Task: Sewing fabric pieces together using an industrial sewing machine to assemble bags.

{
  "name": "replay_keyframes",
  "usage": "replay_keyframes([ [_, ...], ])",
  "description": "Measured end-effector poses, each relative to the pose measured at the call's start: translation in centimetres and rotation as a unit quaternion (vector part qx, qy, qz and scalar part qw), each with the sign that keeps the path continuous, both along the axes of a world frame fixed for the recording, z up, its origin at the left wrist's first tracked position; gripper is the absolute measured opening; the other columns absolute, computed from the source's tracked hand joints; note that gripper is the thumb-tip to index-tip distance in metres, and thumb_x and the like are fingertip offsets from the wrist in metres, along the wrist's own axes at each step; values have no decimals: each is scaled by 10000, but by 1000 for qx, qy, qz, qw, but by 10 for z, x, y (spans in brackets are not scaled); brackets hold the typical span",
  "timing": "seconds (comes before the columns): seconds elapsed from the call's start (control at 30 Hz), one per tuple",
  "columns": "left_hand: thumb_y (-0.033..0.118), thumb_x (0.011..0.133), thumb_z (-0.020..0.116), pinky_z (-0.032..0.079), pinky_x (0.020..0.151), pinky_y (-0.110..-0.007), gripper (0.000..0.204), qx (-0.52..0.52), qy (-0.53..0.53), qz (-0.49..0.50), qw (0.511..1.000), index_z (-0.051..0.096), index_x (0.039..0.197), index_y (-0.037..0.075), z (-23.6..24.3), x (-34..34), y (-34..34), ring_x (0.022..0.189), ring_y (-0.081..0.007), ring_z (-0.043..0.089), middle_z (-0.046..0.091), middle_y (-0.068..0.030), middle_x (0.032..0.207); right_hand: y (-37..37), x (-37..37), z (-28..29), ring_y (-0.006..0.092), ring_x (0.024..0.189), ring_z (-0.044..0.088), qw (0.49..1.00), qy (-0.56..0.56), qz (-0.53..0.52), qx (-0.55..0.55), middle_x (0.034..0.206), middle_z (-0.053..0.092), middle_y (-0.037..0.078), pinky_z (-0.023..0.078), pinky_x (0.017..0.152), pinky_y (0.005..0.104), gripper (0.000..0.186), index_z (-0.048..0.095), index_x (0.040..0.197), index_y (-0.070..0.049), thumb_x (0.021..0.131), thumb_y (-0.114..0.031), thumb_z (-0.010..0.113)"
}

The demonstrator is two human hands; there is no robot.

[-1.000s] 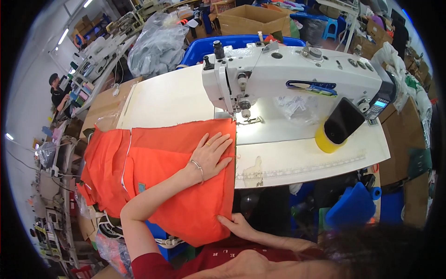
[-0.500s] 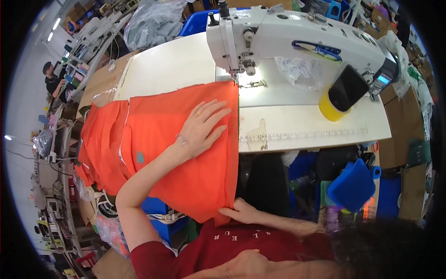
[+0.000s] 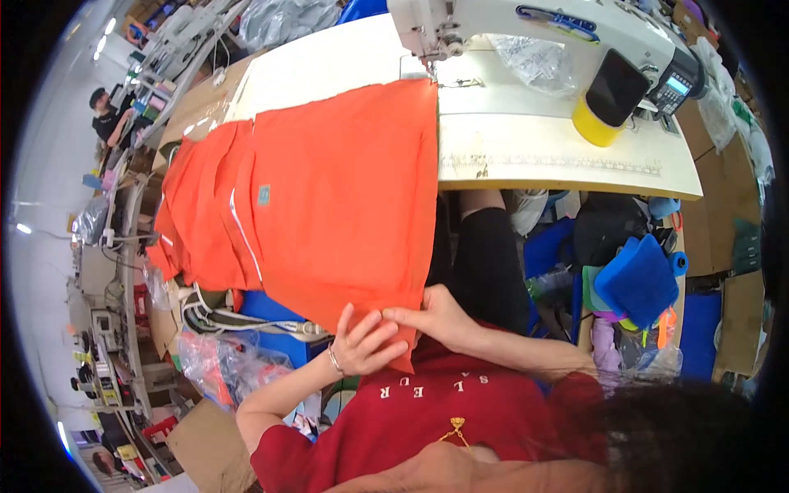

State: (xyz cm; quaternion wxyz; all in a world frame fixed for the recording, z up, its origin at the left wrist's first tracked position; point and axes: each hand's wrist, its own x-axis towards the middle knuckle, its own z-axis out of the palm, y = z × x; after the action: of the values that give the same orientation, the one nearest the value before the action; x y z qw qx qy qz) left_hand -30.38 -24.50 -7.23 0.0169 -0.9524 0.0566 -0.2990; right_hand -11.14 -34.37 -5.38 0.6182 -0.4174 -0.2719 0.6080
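A large orange fabric piece [image 3: 345,181] lies over the table's front and hangs toward me, its far right corner under the needle area of a white sewing machine [image 3: 431,37]. It has a white strip and a small grey-green patch [image 3: 264,195]. My right hand [image 3: 444,319] grips the near right edge, thumb on top and the other fingers hidden beneath. Beside it, my left hand [image 3: 359,343] rests at the near corner with fingers spread; its thumb is out of sight. More orange cloth lies bunched at the left.
A black phone [image 3: 616,85] leans on a yellow tape roll [image 3: 597,123] on the white table [image 3: 559,160]. Clear plastic [image 3: 538,62] lies behind it. Below right sits a blue item [image 3: 637,279] among clutter. A person [image 3: 111,119] works far left.
My left hand has come off the middle of the fabric, down to the near corner beside my right hand. The view has shifted, so the machine and table appear higher.
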Motion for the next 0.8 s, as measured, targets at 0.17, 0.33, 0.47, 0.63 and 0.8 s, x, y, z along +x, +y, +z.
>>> replay_keyframes([
  [0.17,274,881,597,370,1057,-542,269,63,-108,-3,992,638,1147,283,17,1,3,1121,-203,549,583,16,1175,0,4,23,148,633,664,997,57,45,-39,861,696,111,529,468,231,284,639,1056,45,898,-184,693],
  [0.33,226,798,628,397,1030,-460,284,90,-116,-26,989,722,1066,215,36,-4,-4,1052,-167,553,640,43,1047,-6,5,23,143,612,658,999,10,23,-36,799,691,107,527,475,238,289,647,1010,46,917,-226,675],
  [0.47,225,756,643,410,998,-415,297,73,-105,-24,991,750,1029,174,39,-8,-6,982,-158,552,657,45,982,-20,15,19,141,609,659,994,-51,6,-98,745,684,111,529,502,250,328,656,964,46,955,-280,622],
  [0.63,242,712,669,418,982,-398,317,42,-110,-16,993,758,1005,161,40,-10,-7,945,-156,547,657,39,973,-34,20,20,168,699,667,792,-539,-213,194,871,682,86,555,616,285,237,681,1018,-34,787,-50,732],
  [0.8,206,655,726,432,946,-411,331,50,-99,-13,994,755,984,177,47,-9,-8,877,-148,552,656,67,948,-36,21,35,242,1005,622,516,-740,-191,387,1111,632,110,545,830,345,340,667,1104,-51,787,-154,603],
])
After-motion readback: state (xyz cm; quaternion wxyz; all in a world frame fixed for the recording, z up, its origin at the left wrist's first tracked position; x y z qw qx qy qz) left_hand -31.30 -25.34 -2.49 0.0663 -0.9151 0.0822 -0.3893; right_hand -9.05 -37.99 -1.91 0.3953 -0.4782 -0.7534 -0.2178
